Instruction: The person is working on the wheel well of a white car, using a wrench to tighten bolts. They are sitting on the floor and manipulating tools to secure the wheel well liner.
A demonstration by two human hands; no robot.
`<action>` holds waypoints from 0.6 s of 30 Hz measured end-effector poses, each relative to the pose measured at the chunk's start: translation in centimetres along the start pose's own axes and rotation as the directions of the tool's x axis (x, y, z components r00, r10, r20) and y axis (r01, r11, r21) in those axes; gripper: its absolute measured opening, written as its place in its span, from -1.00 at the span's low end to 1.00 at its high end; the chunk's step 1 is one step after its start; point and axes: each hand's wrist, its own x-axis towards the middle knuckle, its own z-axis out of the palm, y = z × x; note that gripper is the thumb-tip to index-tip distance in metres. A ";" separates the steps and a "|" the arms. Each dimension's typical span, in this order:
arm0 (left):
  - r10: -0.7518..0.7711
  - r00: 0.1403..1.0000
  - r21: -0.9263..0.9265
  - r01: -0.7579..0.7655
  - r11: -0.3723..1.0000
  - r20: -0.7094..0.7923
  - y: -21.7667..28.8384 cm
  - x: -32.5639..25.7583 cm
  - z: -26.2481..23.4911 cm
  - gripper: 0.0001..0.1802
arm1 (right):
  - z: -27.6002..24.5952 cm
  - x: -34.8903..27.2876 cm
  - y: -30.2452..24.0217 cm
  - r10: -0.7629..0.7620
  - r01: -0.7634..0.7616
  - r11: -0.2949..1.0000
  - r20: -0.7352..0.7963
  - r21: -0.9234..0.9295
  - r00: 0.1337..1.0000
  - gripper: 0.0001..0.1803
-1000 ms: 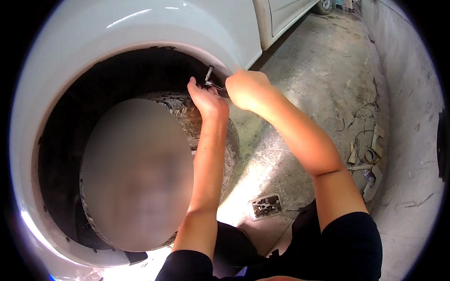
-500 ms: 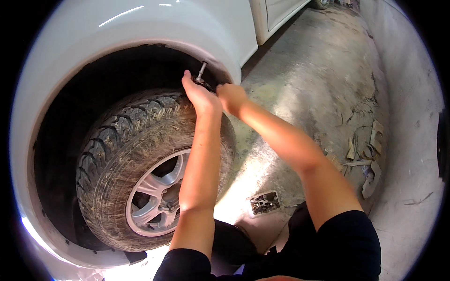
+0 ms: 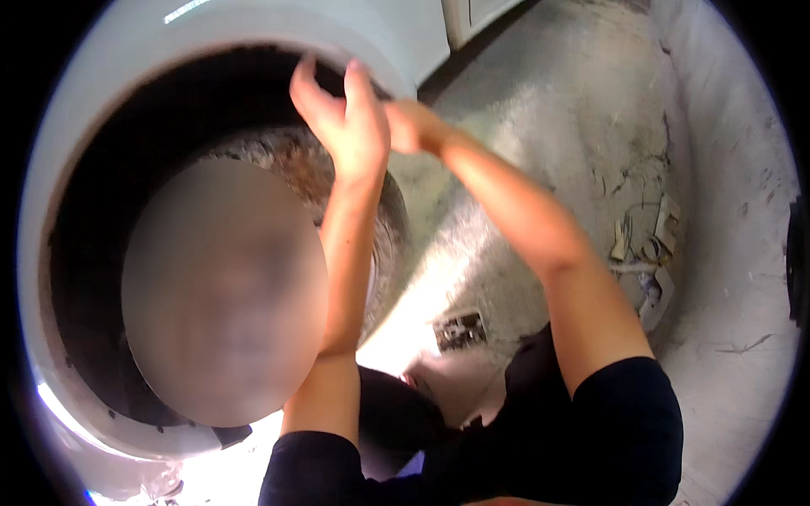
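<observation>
Up at twelve o'clock, under the white wheel arch, my left hand is raised with its fingers spread open and curled slightly, holding nothing that I can see. My right hand sits just beside it at three o'clock, touching its edge; it is mostly hidden behind the left, so I cannot tell whether its fingers are open or closed. The muddy tyre lies below both hands, toward seven o'clock, its tread just behind my left wrist. Concrete floor spreads out at two o'clock, with scraps of debris near the wall at three.
</observation>
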 end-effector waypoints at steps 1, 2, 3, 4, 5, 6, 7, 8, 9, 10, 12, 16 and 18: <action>-0.076 0.990 -0.207 0.100 0.973 0.122 3.1 0.0 -0.5 -0.69 | -0.3 0.0 0.3 -0.005 0.005 1.000 -0.017 0.030 1.000 -0.77; -0.112 0.966 -0.392 0.198 0.898 0.234 5.5 -0.1 -1.3 -0.79 | -0.6 -0.4 -0.1 0.017 -0.016 1.000 -0.079 0.012 0.997 -0.77; -0.026 0.933 -0.419 0.185 0.889 0.358 6.0 -0.5 -2.0 -0.86 | -1.4 -1.0 0.5 -0.061 0.059 0.998 -0.056 -0.030 0.997 -0.76; 0.148 0.927 -0.320 -0.032 0.947 0.345 6.9 -1.2 -2.6 -0.87 | -2.1 -1.6 0.4 -0.064 0.066 0.998 -0.078 0.019 0.995 -0.77; 0.352 0.872 -0.384 -0.214 0.898 0.340 7.4 -2.1 -1.8 -0.88 | -4.8 -3.1 1.3 -0.050 0.054 0.998 -0.111 0.026 0.993 -0.76; 0.508 0.780 -0.362 -0.384 0.849 0.365 6.1 -3.2 -3.2 -0.88 | -4.9 -3.4 -1.9 0.052 -0.047 0.996 -0.059 0.071 0.997 -0.75; 0.546 0.712 -0.386 -0.398 0.832 0.443 5.7 -4.4 -3.4 -0.86 | -5.5 -3.3 -2.4 0.282 -0.282 0.958 0.011 0.056 0.959 -0.77; 0.592 0.658 -0.392 -0.446 0.805 0.466 5.0 -5.9 -3.5 -0.86 | -6.2 -2.8 -2.6 0.487 -0.489 0.872 0.067 0.021 0.871 -0.78; 0.594 0.578 -0.400 -0.440 0.804 0.559 3.6 -7.7 -3.9 -0.86 | -6.8 -3.1 -3.2 0.563 -0.569 0.815 0.084 0.107 0.822 -0.86; 0.590 0.485 -0.409 -0.432 0.804 0.646 2.3 -9.7 -4.6 -0.86 | -7.3 -3.5 -3.7 0.633 -0.640 0.743 0.106 0.194 0.767 -0.92; 0.532 0.397 -0.407 -0.358 0.840 0.748 0.8 -14.6 -6.0 -0.85 | -8.1 -4.3 -2.7 0.691 -0.627 0.636 0.030 0.450 0.722 -0.83; 0.409 -0.011 -0.403 -0.188 0.896 0.913 -3.4 -26.0 -12.9 -0.90 | -8.4 -4.8 0.3 0.759 -0.678 0.388 0.201 0.624 0.620 -0.90; 0.460 -0.293 -0.493 -0.043 0.869 0.838 -4.1 -29.5 -16.0 -0.90 | -8.4 -5.5 1.2 0.769 -0.708 0.392 0.213 0.588 0.602 -0.89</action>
